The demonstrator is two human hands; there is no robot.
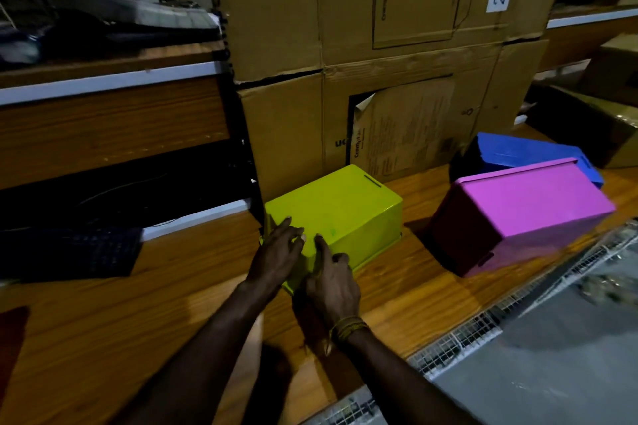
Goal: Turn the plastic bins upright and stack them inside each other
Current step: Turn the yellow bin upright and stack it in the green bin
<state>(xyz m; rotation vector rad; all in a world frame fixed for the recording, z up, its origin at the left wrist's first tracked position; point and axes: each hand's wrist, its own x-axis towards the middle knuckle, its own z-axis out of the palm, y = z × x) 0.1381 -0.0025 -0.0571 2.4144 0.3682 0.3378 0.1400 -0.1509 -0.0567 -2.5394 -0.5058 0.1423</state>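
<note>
Head view | yellow bin (340, 209), pink bin (528, 214), blue bin (524, 152) overturned | left hand (276, 257), right hand (333, 283) flat-fingered on yellow

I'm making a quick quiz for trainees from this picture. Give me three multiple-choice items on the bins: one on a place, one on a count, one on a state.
1. Where does the blue bin lie?
A. Behind the pink bin
B. On top of the yellow bin
C. On the keyboard

2. How many plastic bins are on the table?
A. Two
B. Three
C. Five

3. How does the yellow bin stand?
A. Upright and open at the top
B. Upside down, flat bottom up
C. Nested inside the pink bin

Answers:
1. A: the blue bin shows just beyond the pink one, near the cardboard boxes.
2. B: one yellow, one pink and one blue are in view.
3. B: its closed bottom faces up and its rim meets the table, with the left hand and right hand touching its near end.
</note>
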